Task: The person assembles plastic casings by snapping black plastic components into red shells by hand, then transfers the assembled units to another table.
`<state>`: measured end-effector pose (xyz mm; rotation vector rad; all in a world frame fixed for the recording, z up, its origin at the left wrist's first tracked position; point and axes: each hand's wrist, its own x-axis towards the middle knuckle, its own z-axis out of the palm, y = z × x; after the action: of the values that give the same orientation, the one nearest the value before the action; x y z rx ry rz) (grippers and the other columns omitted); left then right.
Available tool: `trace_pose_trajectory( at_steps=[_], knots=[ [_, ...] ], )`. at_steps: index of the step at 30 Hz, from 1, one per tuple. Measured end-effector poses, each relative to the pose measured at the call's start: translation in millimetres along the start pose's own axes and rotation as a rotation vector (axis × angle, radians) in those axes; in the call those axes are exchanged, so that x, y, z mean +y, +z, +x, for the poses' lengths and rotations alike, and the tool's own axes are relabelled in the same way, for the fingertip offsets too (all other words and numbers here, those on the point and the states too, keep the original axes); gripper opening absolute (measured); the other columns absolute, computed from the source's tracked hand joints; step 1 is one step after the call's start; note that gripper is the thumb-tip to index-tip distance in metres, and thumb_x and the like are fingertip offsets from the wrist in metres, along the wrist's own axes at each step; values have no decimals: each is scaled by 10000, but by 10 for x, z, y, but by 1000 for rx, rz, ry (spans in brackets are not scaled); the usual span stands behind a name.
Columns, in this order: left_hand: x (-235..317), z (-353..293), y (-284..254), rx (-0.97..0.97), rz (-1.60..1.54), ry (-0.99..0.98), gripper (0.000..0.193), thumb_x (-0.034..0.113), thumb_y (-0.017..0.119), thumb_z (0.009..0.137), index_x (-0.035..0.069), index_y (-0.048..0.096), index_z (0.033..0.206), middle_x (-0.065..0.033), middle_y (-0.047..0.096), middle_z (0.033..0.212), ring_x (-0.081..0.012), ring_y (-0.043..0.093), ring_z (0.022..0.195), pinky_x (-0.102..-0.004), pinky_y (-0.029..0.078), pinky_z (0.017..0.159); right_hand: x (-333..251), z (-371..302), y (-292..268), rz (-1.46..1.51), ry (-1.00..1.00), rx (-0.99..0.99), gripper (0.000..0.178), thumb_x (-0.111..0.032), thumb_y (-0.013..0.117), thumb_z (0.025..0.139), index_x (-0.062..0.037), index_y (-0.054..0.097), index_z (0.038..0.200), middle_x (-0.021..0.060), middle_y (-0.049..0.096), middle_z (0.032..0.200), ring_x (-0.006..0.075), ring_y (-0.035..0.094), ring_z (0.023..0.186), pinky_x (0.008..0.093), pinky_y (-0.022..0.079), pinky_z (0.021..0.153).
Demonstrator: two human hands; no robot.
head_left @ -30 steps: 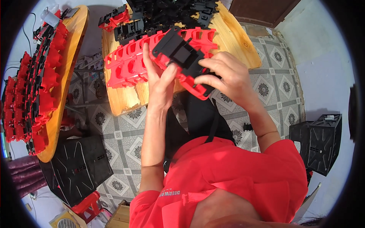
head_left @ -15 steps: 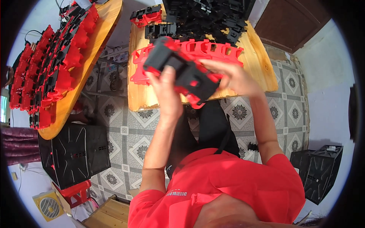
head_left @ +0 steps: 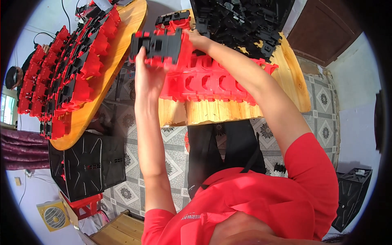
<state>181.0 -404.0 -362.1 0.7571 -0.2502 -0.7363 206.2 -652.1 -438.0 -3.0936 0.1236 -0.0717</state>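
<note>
My left hand (head_left: 149, 75) grips a red-and-black plastic part (head_left: 157, 45), thumb across its black face, and holds it up over the table's left side. My right hand (head_left: 198, 41) reaches over to the far left, just beyond the held part's right end. Its fingertips are partly hidden, so I cannot tell whether they hold anything. Close to it stand a black plastic piece (head_left: 201, 25) and another red-and-black part (head_left: 173, 18). Below my right forearm, rows of red plastic frames (head_left: 210, 81) lie side by side on the wooden table (head_left: 212, 113).
A black crate (head_left: 288, 12) heaped with black plastic pieces (head_left: 232, 24) stands at the back. On the left, a wooden board (head_left: 77, 130) carries several stacked rows of red-and-black parts (head_left: 81, 65). Black crates (head_left: 87, 163) stand lower left and right. A person's cap (head_left: 12, 77) shows far left.
The red-and-black part has moved left and turned roughly level, now in my left hand. My right hand has left its right end and swung far left. The view has shifted slightly.
</note>
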Motion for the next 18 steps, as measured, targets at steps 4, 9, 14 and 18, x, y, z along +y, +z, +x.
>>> trace_pose_trajectory(
  at_steps=[4,9,14,18],
  knots=[
    [12,822,-221,112,100,12,346,332,539,961,71,564,1188,-117,624,1163,-263,602,1068,-496,488,922,-287,-114,-152,-1,-11,-172,751,-479,705,730,-208,459,1386,29,410,1475,292,314,1364,576,341,1029],
    [-83,1754,-615,216,129,-64,329,295,515,962,70,552,1200,-116,627,1136,-281,623,1034,-557,507,879,-253,-335,-223,-97,-56,-169,556,-477,649,783,-169,628,1246,87,401,1447,318,299,1373,498,374,1025],
    [-378,2232,-886,327,114,-135,373,320,397,994,71,535,1235,-116,621,1200,-313,624,1067,-572,491,905,-90,-507,-222,-108,-68,-188,584,-501,658,781,-194,616,1277,88,332,1498,322,262,1394,510,294,1082],
    [-572,2463,-878,451,62,-87,456,448,379,1000,121,528,1281,-85,623,1241,-304,615,1112,-595,455,945,134,-899,-357,-17,-160,135,701,-530,667,791,-187,504,1381,157,204,1565,348,187,1437,528,217,1118]
  ],
)
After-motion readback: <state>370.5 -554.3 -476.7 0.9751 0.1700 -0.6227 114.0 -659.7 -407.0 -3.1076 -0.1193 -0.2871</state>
